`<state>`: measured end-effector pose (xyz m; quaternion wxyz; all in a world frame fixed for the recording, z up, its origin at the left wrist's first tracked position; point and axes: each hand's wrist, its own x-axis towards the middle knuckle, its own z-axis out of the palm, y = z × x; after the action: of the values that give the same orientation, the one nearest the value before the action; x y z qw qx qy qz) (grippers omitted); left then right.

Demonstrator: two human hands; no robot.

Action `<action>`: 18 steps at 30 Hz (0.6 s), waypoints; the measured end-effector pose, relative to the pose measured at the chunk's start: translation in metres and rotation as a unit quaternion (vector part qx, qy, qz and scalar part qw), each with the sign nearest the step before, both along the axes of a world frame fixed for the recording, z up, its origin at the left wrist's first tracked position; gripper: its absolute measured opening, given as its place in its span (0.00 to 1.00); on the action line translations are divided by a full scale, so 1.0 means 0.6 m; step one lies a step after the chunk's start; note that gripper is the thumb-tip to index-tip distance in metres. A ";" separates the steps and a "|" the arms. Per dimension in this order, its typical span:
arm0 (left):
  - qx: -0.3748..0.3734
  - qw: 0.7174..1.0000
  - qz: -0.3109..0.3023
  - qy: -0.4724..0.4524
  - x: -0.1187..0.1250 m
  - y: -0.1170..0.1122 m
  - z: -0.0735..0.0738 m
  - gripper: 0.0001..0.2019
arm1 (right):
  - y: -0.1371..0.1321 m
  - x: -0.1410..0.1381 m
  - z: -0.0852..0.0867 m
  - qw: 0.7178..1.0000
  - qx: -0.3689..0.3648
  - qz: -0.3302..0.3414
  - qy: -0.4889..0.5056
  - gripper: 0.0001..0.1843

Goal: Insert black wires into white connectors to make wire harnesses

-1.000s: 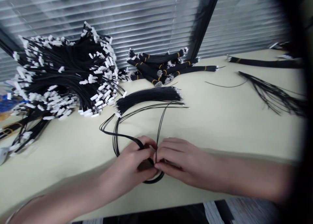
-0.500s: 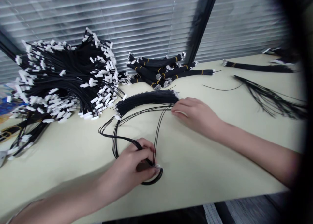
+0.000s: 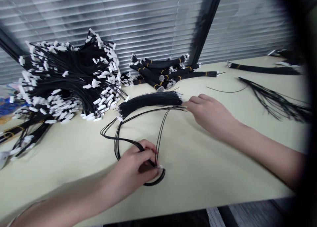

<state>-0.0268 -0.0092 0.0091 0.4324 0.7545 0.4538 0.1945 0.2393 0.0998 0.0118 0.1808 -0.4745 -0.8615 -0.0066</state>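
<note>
From my end, I see the left hand (image 3: 138, 164) pinching a white plug (image 3: 159, 167), its black wires (image 3: 125, 139) looping over the table (image 3: 210, 167). The right hand (image 3: 206, 111) has its fingertips close together at the wire bundle's (image 3: 151, 99) right end; I can't tell whether they grip anything.

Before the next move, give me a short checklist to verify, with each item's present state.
1. White connector held in the left hand: ok.
2. Right hand beside the right end of the black wire bundle: ok.
3. Wire gripped in the right fingers: cannot tell, too small.
4. Thin wires above the connector separate from the loose wires: not ok, they overlap in view.
5. Wires fully seated in the connector: cannot tell.
</note>
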 end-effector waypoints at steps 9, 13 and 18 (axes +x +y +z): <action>0.063 0.998 0.008 0.017 0.003 0.006 0.001 0.04 | -0.081 -0.073 0.023 0.770 -0.564 0.155 0.254 0.06; 0.089 0.996 0.003 0.022 0.005 0.008 0.003 0.06 | -0.115 -0.108 0.003 0.720 -0.550 0.115 0.407 0.08; 0.080 0.996 0.003 0.026 0.005 0.009 0.001 0.05 | -0.127 -0.115 -0.009 0.794 -0.463 0.083 0.385 0.06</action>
<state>-0.0237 -0.0039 0.0096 0.3583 0.7903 0.4497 0.2119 0.1701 0.0235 0.0063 0.2557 -0.3919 -0.6566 0.5916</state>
